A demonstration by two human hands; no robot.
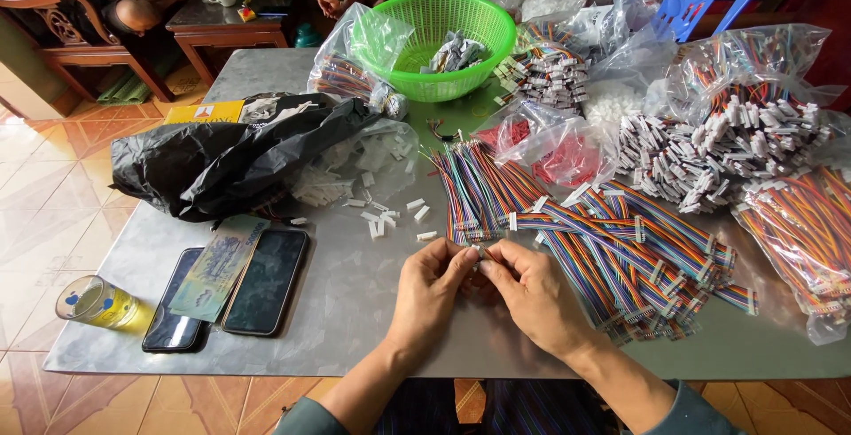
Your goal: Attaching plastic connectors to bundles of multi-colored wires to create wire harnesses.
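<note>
Two hands met at the near edge of the heap of rainbow ribbon cables (612, 249) on the grey counter (355, 311). The left hand (430, 289) had its fingers (461, 262) pinched together on a small connector piece (483, 253), and the right hand (532, 293) pinched the same piece from the other side. The piece was tiny and mostly hidden; which way it pointed could not be told. Loose white housings (390, 218) lay just left of the heap.
</note>
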